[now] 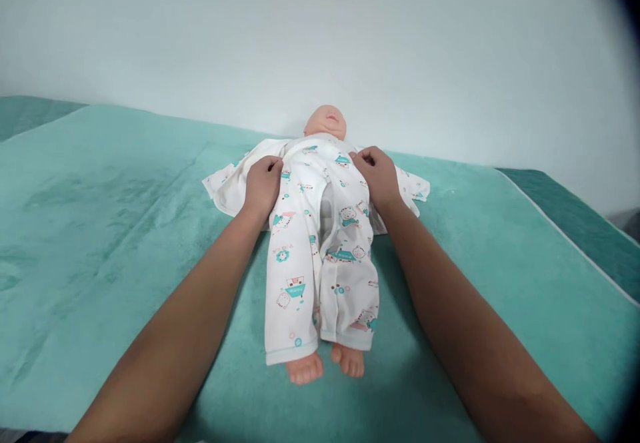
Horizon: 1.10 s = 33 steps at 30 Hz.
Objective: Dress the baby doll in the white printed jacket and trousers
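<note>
A baby doll point(326, 122) lies on its back on a teal blanket point(100, 230), head toward the wall, bare feet toward me. It wears a white printed romper point(295, 256) whose front hangs partly undone down the middle. My left hand point(262, 185) is closed on the romper fabric at the doll's shoulder on the left side. My right hand point(376, 175) pinches the romper fabric at the shoulder on the right side. The doll's arms are hidden inside the spread sleeves.
The teal blanket covers a wide flat surface that reaches a pale wall point(320, 36) behind the doll. A darker green layer point(575, 216) shows at the right edge and at the far left corner.
</note>
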Available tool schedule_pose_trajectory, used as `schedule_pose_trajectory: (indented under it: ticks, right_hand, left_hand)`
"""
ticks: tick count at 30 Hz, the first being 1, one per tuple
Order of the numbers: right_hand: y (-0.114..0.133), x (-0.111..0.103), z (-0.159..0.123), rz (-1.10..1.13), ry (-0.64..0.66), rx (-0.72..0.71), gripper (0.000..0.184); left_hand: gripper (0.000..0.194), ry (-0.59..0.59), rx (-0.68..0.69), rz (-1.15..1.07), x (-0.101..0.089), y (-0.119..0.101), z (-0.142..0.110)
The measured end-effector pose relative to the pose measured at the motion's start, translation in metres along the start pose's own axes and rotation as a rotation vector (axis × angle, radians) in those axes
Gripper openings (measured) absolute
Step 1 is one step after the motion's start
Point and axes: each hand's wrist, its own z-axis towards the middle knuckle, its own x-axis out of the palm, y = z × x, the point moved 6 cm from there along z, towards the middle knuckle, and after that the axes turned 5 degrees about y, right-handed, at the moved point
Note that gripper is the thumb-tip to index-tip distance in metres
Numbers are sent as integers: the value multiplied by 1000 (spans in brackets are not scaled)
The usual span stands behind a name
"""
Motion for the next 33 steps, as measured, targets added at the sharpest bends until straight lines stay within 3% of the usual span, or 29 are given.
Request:
schedule_pose_trajectory:
  ticks: [4, 8, 12, 18, 22, 27, 33]
  right_hand:
    - [-15, -11, -20, -2, 0, 135, 25]
    - [-29, -8, -37, 243, 167, 317, 25]
    - [-34, -1, -46, 442, 337, 454, 21]
    - [-28, 3, -51, 535, 570, 442, 17]
    - [-17, 7, -55, 649, 655, 371, 30]
    - [-12, 11, -59, 683, 659, 390, 32]
    - [-12, 14, -64, 692, 595, 492, 28]
  left_hand:
    - [11, 171, -177, -232, 2, 12, -11]
    - [22, 401, -338, -328, 4, 12, -24]
    - [33, 537, -350, -412, 1, 6, -31]
    - [33, 570, -413, -451, 2, 8, -41]
    - [29, 593, -424, -510, 6, 12, -45]
    - [24, 580, -449, -618, 11, 16, -47]
    - [18, 557, -481, -705, 16, 2, -57]
